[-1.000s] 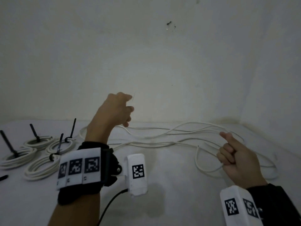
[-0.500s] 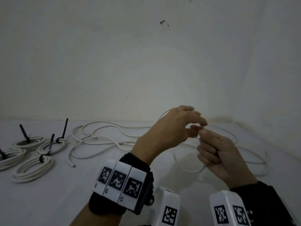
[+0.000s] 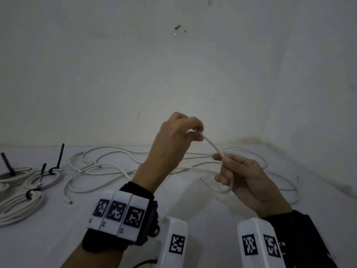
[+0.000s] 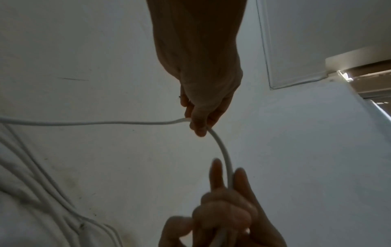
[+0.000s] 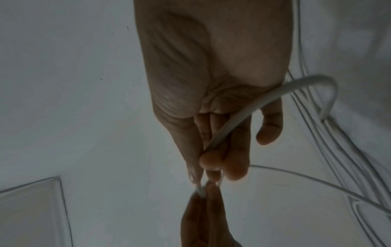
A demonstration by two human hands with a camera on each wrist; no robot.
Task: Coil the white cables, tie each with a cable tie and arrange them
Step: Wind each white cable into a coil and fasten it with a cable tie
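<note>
The left hand (image 3: 173, 140) pinches the white cable (image 3: 213, 147) with its fingertips, and the right hand (image 3: 245, 180) curls its fingers around the same cable a bit lower, so a short piece bends between them up in the air. They likely hold it this way to start a new loop. The rest of the cable lies loose on the table (image 3: 58, 238), and the tied coils (image 3: 25, 202) sit off to the left, probably so they stay out of the way.

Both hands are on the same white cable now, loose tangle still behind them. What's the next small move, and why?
Probably swing the left hand round and lay its pinched stretch into the right hand as a first loop. The white cable arcs short between them, the right hand grips only one strand, and the rest lies uncoiled on the white surface.
</note>
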